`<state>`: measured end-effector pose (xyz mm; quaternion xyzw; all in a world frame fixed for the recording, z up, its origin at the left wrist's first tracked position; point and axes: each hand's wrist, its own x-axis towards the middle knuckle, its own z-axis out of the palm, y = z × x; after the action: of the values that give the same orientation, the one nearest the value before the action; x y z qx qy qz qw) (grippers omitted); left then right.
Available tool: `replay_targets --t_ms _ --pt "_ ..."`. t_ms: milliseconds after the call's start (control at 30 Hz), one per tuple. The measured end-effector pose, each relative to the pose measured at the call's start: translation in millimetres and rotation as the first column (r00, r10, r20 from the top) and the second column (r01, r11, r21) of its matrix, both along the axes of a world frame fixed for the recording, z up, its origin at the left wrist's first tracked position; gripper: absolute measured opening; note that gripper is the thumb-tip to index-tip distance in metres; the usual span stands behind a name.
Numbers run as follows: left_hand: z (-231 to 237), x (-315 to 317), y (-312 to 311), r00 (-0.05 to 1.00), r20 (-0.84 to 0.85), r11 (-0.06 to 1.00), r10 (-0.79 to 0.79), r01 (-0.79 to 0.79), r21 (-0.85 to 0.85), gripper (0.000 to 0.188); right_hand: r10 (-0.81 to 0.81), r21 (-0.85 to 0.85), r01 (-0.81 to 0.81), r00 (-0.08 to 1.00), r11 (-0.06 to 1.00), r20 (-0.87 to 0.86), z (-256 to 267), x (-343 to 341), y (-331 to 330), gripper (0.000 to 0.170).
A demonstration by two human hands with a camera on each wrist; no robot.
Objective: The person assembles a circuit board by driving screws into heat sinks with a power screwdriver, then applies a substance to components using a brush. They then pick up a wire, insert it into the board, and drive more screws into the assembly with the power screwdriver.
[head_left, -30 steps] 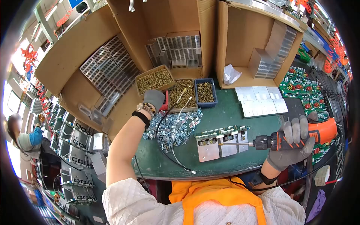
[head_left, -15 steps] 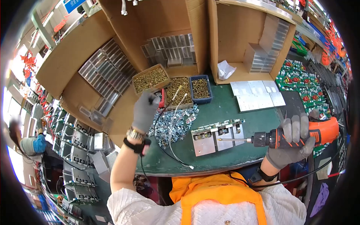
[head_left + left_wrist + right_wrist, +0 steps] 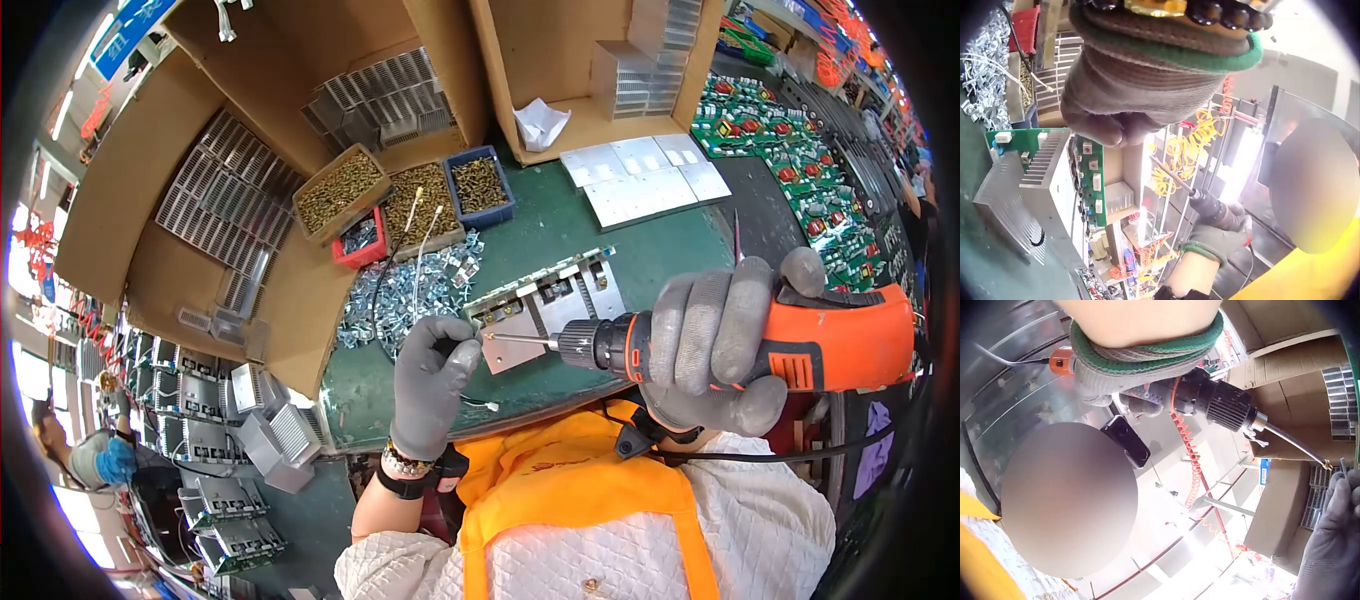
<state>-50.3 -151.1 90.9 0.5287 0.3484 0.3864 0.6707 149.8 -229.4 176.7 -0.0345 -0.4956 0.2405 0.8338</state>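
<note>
My gloved right hand (image 3: 715,345) grips an orange and black electric screwdriver (image 3: 830,345), its long bit (image 3: 520,340) pointing left. A brass screw (image 3: 1327,464) sits at the bit's tip. My gloved left hand (image 3: 425,385) is just left of that tip, thumb and fingers bent together. A small silver metal piece (image 3: 1344,465) sticks up from its fingertips in the right wrist view. Behind the bit lies a circuit board (image 3: 545,275) along finned heat sinks (image 3: 1054,194), on the green table (image 3: 400,405). Loose silver clips (image 3: 400,300) are heaped behind the left hand.
Bins of brass screws (image 3: 340,195) and a red bin (image 3: 362,240) stand behind the clips. Cardboard boxes (image 3: 560,65) hold more heat sinks. Flat metal plates (image 3: 645,185) lie at the back right, beyond them green boards (image 3: 745,125). A cable (image 3: 770,457) trails from the screwdriver.
My left hand has left the screw bins and come towards me to the screwdriver's tip. The screwdriver has moved left over the nearest heat sink plate. The head view has turned.
</note>
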Motion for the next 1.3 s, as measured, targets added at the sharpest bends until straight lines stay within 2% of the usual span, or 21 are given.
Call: replay_targets --t_ms 100,200,233,300,367,433,467,533,667,733,867,967,1033,1133,1200,1233,1267,1300 --pt "-0.4 3.4 -3.4 0.997 -0.08 0.998 0.003 0.002 0.059 0.022 -0.01 0.022 0.011 0.999 1.0 -0.049 -2.6 -1.1 1.0 0.069" --pt "-2.6 6.1 -5.8 0.991 -0.133 0.99 -0.001 0.02 0.14 0.024 0.065 0.03 -0.065 0.998 0.997 0.025 -4.4 4.4 0.4 0.07" --pt "-3.3 7.0 -6.4 0.99 -0.14 0.98 -0.006 0.033 0.198 0.025 0.052 0.02 -0.054 0.997 0.998 0.057 -5.3 5.2 0.6 0.071" --pt "-3.2 8.9 -7.7 0.99 -0.14 0.979 0.005 0.024 0.204 0.025 0.043 0.011 -0.044 0.995 0.999 0.09 -6.6 4.8 1.2 0.071" --pt "-2.5 11.1 -9.0 0.99 -0.142 0.977 0.019 0.012 0.211 0.025 0.05 0.043 -0.059 0.983 0.997 0.176 -6.5 4.7 -0.3 0.071" --pt "0.0 13.6 -10.0 0.974 -0.213 0.917 0.082 0.01 0.399 0.023 0.057 0.043 -0.071 0.962 0.997 0.265 -4.6 8.0 -3.2 0.07" --pt "-0.5 14.5 -9.9 0.973 -0.214 0.917 0.081 0.011 0.398 0.023 0.065 0.047 -0.085 0.941 0.995 0.332 -4.4 9.6 -3.5 0.07" --pt "-2.0 16.1 -7.8 0.92 -0.303 0.667 0.249 0.064 0.742 0.024 0.082 0.044 -0.105 0.926 0.994 0.369 -2.8 9.7 -3.6 0.067" --pt "-4.7 14.7 -8.7 0.921 -0.342 0.706 0.188 0.115 0.699 0.026 0.136 0.022 -0.157 0.908 0.987 0.397 -0.5 10.8 -4.7 0.061" --pt "-0.9 17.6 -10.9 0.959 -0.278 0.867 0.063 0.085 0.49 0.024 0.14 -0.002 -0.151 0.909 0.989 0.392 -0.2 11.5 -5.6 0.058" --pt "-3.0 19.7 -11.0 0.961 -0.271 0.875 0.049 0.09 0.476 0.023 0.149 0.011 -0.165 0.913 0.986 0.379 -4.1 8.9 -2.2 0.059" --pt "-4.0 21.5 -6.6 0.984 -0.178 0.895 0.031 0.051 0.442 0.025 0.127 0.035 -0.146 0.938 0.989 0.322 -6.9 7.4 0.9 0.065" --pt "5.3 17.5 2.6 0.966 -0.239 0.928 -0.093 0.171 0.331 0.027 0.064 0.042 -0.072 0.983 0.997 0.17 -4.4 9.4 0.9 0.067" --pt "25.1 7.5 51.4 0.984 -0.15 0.949 -0.095 0.135 0.286 0.028 -0.039 0.026 0.038 0.999 0.999 0.011 0.8 16.1 0.3 0.067" --pt "-4.7 8.8 116.5 0.915 -0.263 0.847 0.305 -0.134 0.515 0.031 -0.065 -0.059 0.064 0.998 0.996 -0.025 0.9 22.5 -8.3 0.071" --pt "-30.8 4.4 151.8 0.855 -0.353 0.771 0.381 -0.083 0.631 0.032 -0.078 -0.101 0.073 0.996 0.992 -0.042 1.0 25.7 -12.7 0.074" --pt "-52.5 3.7 178.9 0.78 -0.419 0.682 0.464 -0.013 0.731 0.033 -0.075 -0.066 0.073 0.997 0.995 -0.027 1.4 23.6 -9.8 0.069" --pt "-63.4 9.8 190.6 0.784 -0.41 0.676 0.467 -0.017 0.737 0.033 -0.075 -0.03 0.074 0.997 0.997 -0.01 1.5 22.6 -7.4 0.064"
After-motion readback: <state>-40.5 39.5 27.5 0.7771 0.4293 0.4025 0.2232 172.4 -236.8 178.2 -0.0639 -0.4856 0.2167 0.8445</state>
